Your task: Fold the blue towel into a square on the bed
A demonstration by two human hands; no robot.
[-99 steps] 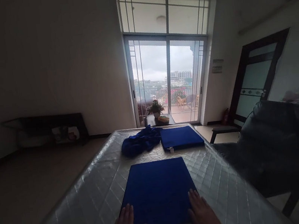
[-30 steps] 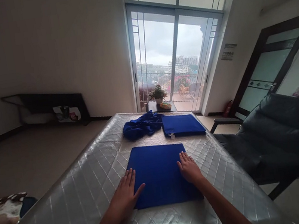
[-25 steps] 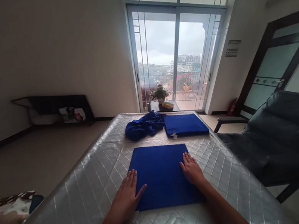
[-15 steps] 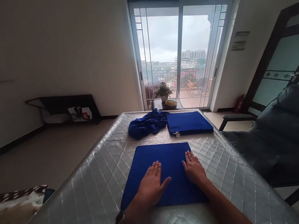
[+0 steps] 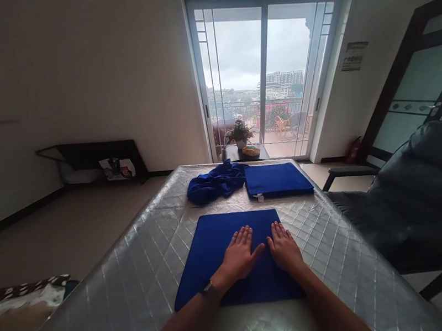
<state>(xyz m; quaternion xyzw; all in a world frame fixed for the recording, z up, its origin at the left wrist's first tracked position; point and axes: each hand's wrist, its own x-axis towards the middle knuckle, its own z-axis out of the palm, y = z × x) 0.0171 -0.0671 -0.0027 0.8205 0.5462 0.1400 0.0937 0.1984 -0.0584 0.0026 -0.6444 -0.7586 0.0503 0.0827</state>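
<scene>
A folded blue cloth (image 5: 213,250) lies flat in front of me on a plastic-wrapped quilted mattress (image 5: 132,291). Both my palms rest on its right half, fingers stretched out. My left hand (image 5: 240,253) lies near the middle of the cloth, and my right hand (image 5: 284,246) sits just beside it near the right edge. Neither hand grips anything. Farther back lie a second folded blue cloth (image 5: 277,180) and a crumpled blue cloth (image 5: 215,183) to its left.
A dark leather chair (image 5: 410,197) stands close on the right of the mattress. Beyond the far end are a small table with a potted plant (image 5: 239,134) and a glass sliding door (image 5: 269,74). A low dark bench (image 5: 94,157) stands along the left wall.
My left hand has slid from the cloth's left edge across to its middle, ending beside my right hand. The right hand has stayed near the right edge.
</scene>
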